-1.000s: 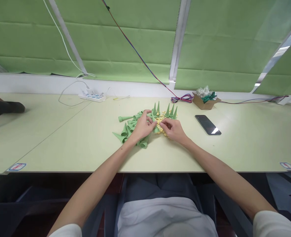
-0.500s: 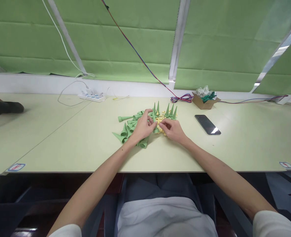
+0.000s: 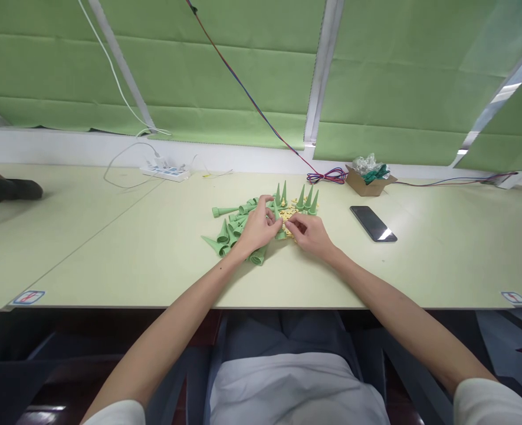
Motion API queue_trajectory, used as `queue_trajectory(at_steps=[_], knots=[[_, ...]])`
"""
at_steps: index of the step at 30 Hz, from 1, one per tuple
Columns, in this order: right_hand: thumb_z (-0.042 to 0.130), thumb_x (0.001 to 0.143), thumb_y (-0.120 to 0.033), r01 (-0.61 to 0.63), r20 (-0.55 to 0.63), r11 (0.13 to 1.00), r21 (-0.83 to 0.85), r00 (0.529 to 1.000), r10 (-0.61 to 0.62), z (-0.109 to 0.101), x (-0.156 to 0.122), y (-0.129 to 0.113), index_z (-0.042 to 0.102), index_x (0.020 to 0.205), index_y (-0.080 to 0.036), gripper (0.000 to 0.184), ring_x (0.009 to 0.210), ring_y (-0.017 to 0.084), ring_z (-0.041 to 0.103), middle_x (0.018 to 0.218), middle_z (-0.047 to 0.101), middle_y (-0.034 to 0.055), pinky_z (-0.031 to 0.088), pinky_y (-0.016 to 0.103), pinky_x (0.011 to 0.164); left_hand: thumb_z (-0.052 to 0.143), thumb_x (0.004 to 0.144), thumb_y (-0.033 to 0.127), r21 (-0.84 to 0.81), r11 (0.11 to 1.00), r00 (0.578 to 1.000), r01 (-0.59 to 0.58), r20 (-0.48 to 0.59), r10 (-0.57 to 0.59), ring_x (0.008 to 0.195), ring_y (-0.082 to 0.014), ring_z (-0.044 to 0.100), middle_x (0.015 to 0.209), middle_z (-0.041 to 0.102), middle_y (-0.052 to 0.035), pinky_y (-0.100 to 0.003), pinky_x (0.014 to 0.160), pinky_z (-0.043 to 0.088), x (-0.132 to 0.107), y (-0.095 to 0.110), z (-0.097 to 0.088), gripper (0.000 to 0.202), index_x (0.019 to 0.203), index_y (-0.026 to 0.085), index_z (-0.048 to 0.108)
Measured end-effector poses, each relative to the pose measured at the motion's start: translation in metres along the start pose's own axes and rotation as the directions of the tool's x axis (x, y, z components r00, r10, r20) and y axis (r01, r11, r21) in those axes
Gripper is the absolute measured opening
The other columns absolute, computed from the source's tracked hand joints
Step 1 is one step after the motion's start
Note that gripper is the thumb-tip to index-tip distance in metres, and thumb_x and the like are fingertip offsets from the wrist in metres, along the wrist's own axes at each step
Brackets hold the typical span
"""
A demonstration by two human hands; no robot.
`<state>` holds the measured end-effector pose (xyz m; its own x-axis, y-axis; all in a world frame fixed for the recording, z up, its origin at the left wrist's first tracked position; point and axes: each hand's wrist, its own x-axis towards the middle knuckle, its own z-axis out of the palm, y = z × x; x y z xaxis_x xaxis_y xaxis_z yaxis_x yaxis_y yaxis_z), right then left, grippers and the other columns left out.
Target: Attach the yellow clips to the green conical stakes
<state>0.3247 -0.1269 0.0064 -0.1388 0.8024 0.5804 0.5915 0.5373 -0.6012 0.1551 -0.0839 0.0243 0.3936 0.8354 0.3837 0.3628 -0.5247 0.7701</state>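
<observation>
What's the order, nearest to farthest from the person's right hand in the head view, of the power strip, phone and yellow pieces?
1. Yellow pieces: right beside the right hand, on its left.
2. Phone: on the table, to the hand's right.
3. Power strip: far to the left, at the back.

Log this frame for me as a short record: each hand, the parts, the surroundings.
Left hand: holding a green cone upright
Right hand: fingers bunched at the yellow pieces; grip on one unclear
Loose cones: heaped around the left hand
Upright cones: beyond the hands
Phone: on the table, right of the right hand
Box: behind the phone
</observation>
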Motion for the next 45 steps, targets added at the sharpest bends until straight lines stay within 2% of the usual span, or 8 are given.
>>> queue_trajectory(at_steps=[11,24,32,39,45], knots=[[0.05,0.093,-0.036,-0.008,-0.035,1.0,-0.004,0.999,0.007,0.005,-0.002,0.0,0.053,0.069,-0.02,0.029,0.053,0.013,0.042,0.059,0.051,-0.0004,0.034,0.028,0.055,0.057,0.082,0.024,0.035,0.999,0.999,-0.031,-0.026,0.032,0.055,-0.0099,0.052,0.071,0.051,0.0063,-0.023,0.058,0.04,-0.001,0.0,0.001,0.047,0.125,0.021,0.038],[0.057,0.086,-0.036,-0.213,-0.002,0.968,0.132,0.977,0.215,0.008,-0.001,-0.001,0.052,0.064,-0.021,0.027,0.048,0.013,0.046,0.053,0.054,-0.0007,0.036,0.028,0.049,0.053,0.088,0.024,0.063,0.991,0.992,-0.121,-0.019,0.122,0.049,-0.0084,0.047,0.072,0.051,0.0057,-0.022,0.054,0.037,-0.006,0.007,0.0,0.043,0.128,0.023,0.04],[0.058,0.084,-0.035,-0.3,0.042,0.925,0.234,0.953,0.299,0.006,0.001,0.0,0.051,0.063,-0.021,0.027,0.041,0.012,0.048,0.047,0.057,-0.0014,0.038,0.026,0.046,0.051,0.09,0.028,0.054,0.984,0.985,-0.171,-0.006,0.172,0.052,-0.0092,0.048,0.074,0.052,0.0045,-0.024,0.058,0.039,-0.007,0.006,0.001,0.041,0.129,0.023,0.04],[0.06,0.083,-0.038,-0.316,-0.019,0.911,0.266,0.943,0.333,0.005,0.004,0.003,0.052,0.062,-0.02,0.028,0.041,0.012,0.047,0.047,0.055,-0.001,0.036,0.026,0.044,0.051,0.094,0.041,-0.044,0.992,0.993,-0.115,0.007,0.116,0.056,-0.009,0.053,0.082,0.055,0.0025,-0.022,0.057,0.042,-0.006,0.009,0.002,0.04,0.129,0.025,0.039],[0.059,0.086,-0.046,-0.256,-0.1,0.914,0.316,0.949,0.3,0.005,0.004,0.005,0.054,0.068,-0.02,0.032,0.045,0.012,0.048,0.052,0.054,-0.0016,0.037,0.026,0.046,0.048,0.096,0.05,-0.251,0.966,0.998,-0.062,-0.034,0.055,0.059,-0.0106,0.058,0.085,0.055,-0.0005,-0.023,0.054,0.049,-0.001,0.005,0.004,0.039,0.124,0.024,0.042]])
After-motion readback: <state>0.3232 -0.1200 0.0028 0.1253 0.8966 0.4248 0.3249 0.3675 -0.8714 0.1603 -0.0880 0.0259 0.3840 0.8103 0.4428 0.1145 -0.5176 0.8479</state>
